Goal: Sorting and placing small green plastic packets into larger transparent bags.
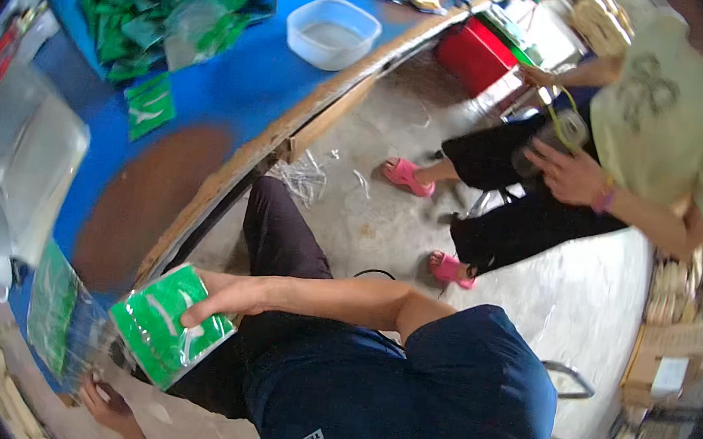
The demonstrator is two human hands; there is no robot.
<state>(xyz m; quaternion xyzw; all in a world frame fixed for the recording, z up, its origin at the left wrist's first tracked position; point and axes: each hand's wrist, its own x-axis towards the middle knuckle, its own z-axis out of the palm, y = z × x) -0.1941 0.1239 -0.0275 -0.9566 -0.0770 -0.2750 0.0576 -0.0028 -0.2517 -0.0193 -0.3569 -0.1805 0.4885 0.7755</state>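
My right hand point(226, 294) grips a flat green packet point(161, 328) with white marks and a clear shiny wrapping, its thumb lying across the top. At the lower left, my left hand point(106, 407) pinches the edge of a clear plastic bag point(82, 336) with its fingertips. Another green sheet or packet point(54, 307) shows inside or beneath that bag; I cannot tell which. The two hands are apart, and the held packet is close to the bag's right side.
On the blue table point(243, 103) are a bin of green packets point(130, 30), a single green packet point(149, 105), a translucent tub point(332, 33) and a stack of clear bags point(25, 156). At the right sits a person point(666, 125) in pink sandals, near a red box point(477, 56).
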